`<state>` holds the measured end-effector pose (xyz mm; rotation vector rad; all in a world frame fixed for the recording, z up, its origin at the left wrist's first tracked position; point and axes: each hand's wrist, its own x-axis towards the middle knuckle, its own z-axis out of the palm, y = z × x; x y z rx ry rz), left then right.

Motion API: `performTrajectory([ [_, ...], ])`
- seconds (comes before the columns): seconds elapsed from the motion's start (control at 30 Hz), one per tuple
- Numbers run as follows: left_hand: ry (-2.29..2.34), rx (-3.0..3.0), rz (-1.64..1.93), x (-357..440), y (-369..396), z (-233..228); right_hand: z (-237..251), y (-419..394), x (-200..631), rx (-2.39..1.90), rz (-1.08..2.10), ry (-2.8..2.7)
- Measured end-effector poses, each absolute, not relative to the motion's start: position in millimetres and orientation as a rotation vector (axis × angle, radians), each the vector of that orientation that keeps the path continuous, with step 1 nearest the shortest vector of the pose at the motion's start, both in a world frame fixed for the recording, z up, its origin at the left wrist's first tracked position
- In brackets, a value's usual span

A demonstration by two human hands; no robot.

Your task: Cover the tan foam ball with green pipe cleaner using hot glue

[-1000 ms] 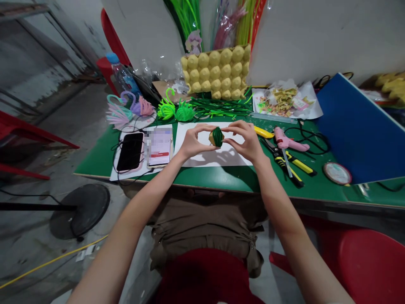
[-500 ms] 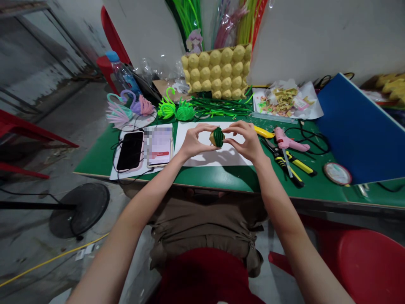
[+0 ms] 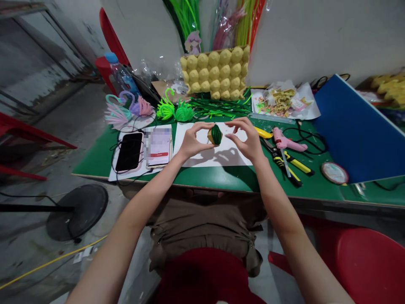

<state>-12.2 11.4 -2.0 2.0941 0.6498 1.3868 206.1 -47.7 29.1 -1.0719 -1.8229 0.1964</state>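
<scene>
While pinched (left hand (image 3: 191, 142)): green-wrapped piece (image 3: 215, 134).

1. Both bare forearms reach forward from the lower corners and draw toward each other at the middle.
2. The left hand (image 3: 192, 142) is raised, palm turned inward, with thumb and fingertips pinched together.
3. The right hand (image 3: 247, 139) is held level with it, a small gap apart, fingers loosely curled and parted, gripping nothing.
</scene>
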Motion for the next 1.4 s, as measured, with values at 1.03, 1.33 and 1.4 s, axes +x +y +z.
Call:
performTrajectory([
  [1.03,0.78,2.55,1.337,-9,-3,-2,8,-43,187,-1.327,-0.095,-1.852],
  [1.33,0.87,1.884,1.566,7,-2,7,1,-43,174,-1.321,-0.327,-1.944],
  [1.4,0.857,1.749,1.564,8,-1,7,0,-43,173,-1.304,-0.339,-1.937],
])
